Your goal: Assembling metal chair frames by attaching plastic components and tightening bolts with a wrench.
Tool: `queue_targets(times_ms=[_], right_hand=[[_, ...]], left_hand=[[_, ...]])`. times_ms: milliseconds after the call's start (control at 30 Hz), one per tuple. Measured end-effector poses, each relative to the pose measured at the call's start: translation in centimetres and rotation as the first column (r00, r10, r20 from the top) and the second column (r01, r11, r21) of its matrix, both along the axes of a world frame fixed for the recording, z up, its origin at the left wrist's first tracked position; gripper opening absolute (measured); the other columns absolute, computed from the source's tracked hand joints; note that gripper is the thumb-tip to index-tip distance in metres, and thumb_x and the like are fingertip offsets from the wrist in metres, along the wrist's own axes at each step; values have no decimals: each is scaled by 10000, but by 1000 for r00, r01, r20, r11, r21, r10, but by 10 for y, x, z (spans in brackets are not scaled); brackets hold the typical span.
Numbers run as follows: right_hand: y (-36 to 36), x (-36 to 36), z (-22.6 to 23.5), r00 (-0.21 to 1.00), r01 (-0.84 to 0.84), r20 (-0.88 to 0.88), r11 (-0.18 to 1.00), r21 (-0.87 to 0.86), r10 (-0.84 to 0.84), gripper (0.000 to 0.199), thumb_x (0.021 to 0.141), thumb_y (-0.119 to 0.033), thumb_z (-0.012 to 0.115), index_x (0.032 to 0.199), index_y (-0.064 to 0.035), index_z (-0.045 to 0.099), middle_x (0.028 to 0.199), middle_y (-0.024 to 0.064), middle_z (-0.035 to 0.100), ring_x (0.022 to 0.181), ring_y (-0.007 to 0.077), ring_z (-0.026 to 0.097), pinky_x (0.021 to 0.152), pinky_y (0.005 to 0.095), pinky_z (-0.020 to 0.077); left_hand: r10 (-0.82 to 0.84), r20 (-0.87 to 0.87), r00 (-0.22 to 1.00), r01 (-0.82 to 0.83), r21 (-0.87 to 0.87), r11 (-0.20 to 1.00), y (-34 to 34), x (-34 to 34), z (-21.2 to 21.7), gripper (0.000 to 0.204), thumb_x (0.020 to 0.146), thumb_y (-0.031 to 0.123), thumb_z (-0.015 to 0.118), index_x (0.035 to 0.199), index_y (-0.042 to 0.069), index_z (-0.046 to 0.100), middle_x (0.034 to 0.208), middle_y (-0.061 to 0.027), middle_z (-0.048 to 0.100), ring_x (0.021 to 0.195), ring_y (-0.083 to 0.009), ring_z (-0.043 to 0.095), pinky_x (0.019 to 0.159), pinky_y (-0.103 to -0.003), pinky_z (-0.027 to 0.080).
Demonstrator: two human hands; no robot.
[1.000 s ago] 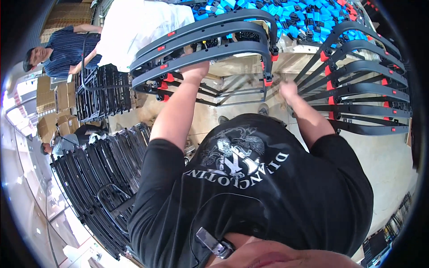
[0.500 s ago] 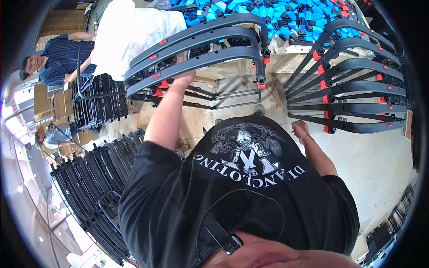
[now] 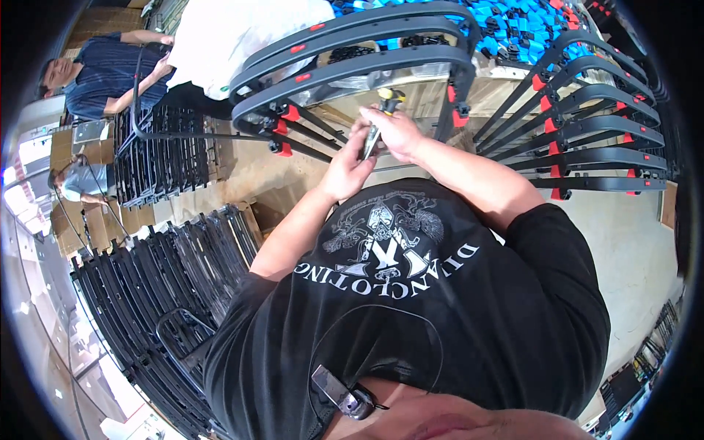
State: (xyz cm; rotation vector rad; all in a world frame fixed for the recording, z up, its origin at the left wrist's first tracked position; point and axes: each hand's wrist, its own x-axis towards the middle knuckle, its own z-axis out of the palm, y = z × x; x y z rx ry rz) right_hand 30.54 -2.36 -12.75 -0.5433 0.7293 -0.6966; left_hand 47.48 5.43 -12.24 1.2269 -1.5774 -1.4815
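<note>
My two hands meet in front of my chest, just short of the black curved frames. In my right hand (image 3: 400, 136) is a hand tool with a yellow-and-black handle (image 3: 390, 97); its exact kind is hard to make out. A silver metal part (image 3: 371, 142) points down between my palms. The fingers of my left hand (image 3: 349, 166) are curled against that silver part. Right beyond my hands stands a group of black curved tube frames (image 3: 352, 70) with red clips (image 3: 291, 113) on them.
More black frames (image 3: 587, 136) with red clips stand at the right. Blue and black plastic pieces (image 3: 524, 33) are heaped on the far table. A co-worker (image 3: 110, 77) is at the far left by a white bag (image 3: 235, 37). Stacked black frames (image 3: 154, 293) fill the left side.
My left hand has let go of the near frame and come back toward my chest. My right hand has moved in from the right to meet it, now with the tool.
</note>
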Motion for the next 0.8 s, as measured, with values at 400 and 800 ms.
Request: queue_targets(times_ms=[400, 800], right_hand=[[93, 138, 13, 230, -719, -941, 609, -336, -248, 256, 879, -257, 656, 983, -31, 596, 949, 204, 716, 935, 427, 686, 797, 513, 543], [112, 181, -1, 680, -497, -733, 728, -472, -11, 413, 857, -272, 679, 1155, 9, 625, 1031, 244, 695, 1017, 391, 672, 877, 451, 511]], left_hand=[[295, 170, 940, -288, -65, 955, 51, 128, 8, 510, 965, 185, 692, 1362, -26, 451, 1091, -222, 684, 983, -254, 688, 848, -366, 548], [553, -74, 830, -523, 242, 817, 73, 212, -26, 217, 983, 31, 583, 1191, -28, 593, 935, -75, 680, 787, -135, 637, 696, -269, 541]])
